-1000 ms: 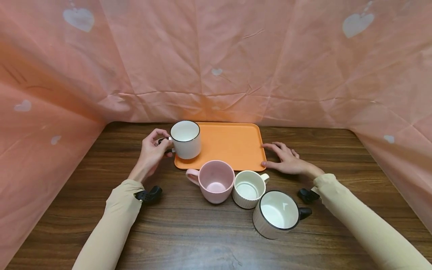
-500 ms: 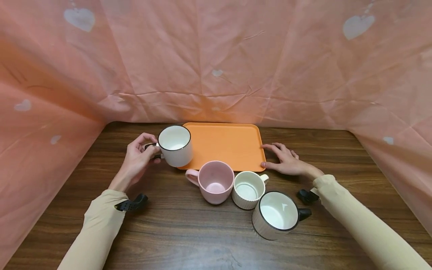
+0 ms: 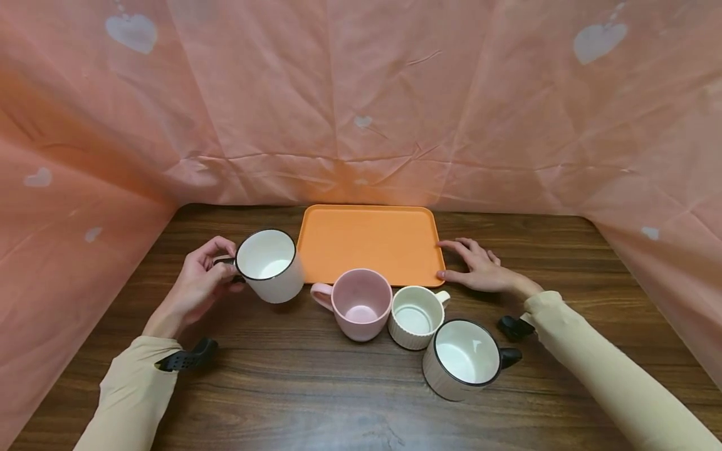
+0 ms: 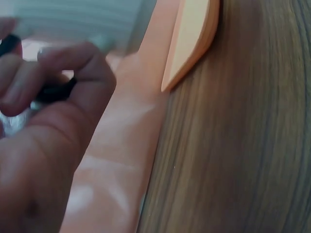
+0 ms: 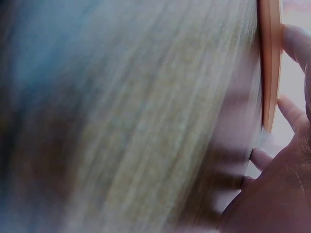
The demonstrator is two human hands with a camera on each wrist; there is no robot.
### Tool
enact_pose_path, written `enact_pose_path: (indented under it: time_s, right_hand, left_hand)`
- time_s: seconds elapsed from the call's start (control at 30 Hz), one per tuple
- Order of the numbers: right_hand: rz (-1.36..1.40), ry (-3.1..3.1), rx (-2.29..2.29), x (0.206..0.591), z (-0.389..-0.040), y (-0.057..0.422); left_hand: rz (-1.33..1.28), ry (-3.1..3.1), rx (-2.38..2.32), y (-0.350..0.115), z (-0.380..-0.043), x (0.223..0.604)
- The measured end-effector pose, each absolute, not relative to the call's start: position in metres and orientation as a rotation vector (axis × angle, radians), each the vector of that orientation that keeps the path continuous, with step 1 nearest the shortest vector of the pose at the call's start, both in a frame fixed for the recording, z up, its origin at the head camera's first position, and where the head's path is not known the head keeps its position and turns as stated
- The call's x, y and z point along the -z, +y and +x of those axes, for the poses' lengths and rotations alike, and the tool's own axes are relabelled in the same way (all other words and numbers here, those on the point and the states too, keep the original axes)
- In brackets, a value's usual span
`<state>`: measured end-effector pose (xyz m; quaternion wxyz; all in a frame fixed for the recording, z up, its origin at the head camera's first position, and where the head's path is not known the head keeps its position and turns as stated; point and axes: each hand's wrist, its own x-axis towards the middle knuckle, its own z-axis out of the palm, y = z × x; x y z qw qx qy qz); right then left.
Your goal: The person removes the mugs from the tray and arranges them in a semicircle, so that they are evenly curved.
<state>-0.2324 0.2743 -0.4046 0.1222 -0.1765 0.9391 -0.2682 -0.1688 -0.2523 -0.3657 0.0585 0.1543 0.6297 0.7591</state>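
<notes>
My left hand (image 3: 198,283) grips the black handle of a white mug (image 3: 276,275) with a dark rim. The mug is tilted slightly and is off the left side of the orange tray (image 3: 366,244). In the left wrist view the fingers curl round the handle (image 4: 56,93); the mug's upper part is cut off. My right hand (image 3: 476,268) touches the tray's right edge with thumb and a fingertip, fingers loosely spread. The right wrist view shows those fingertips against the tray's edge (image 5: 269,63).
A pink mug (image 3: 361,307), a small cream ribbed cup (image 3: 414,316) and a larger white mug with a black handle (image 3: 462,357) stand in a slanting row before the tray. Pink cloth (image 3: 383,113) encloses the brown wooden table (image 3: 316,401) at the back and sides.
My left hand has carried the white mug from the tray's left end toward the left and nearer to me. My right hand and the other cups have stayed where they were.
</notes>
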Motion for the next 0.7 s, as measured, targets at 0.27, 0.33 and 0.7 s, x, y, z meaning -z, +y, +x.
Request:
enact_pose_path:
  time_s: [0.27,0.33,0.7]
  right_hand:
    - [-0.559,2.752,0.819,0.407,-0.233,0.278]
    - [-0.561,2.751,0.821,0.406,-0.232,0.278]
    - [-0.531,2.736,0.747,0.401,-0.233,0.276]
  left_hand:
    - [0.698,1.845,-2.097,-0.259,-0.165,0.370]
    - [0.743,1.829,-2.057,-0.258,-0.164,0.370]
    - [0.825,1.720,-1.942,-0.249,-0.162,0.375]
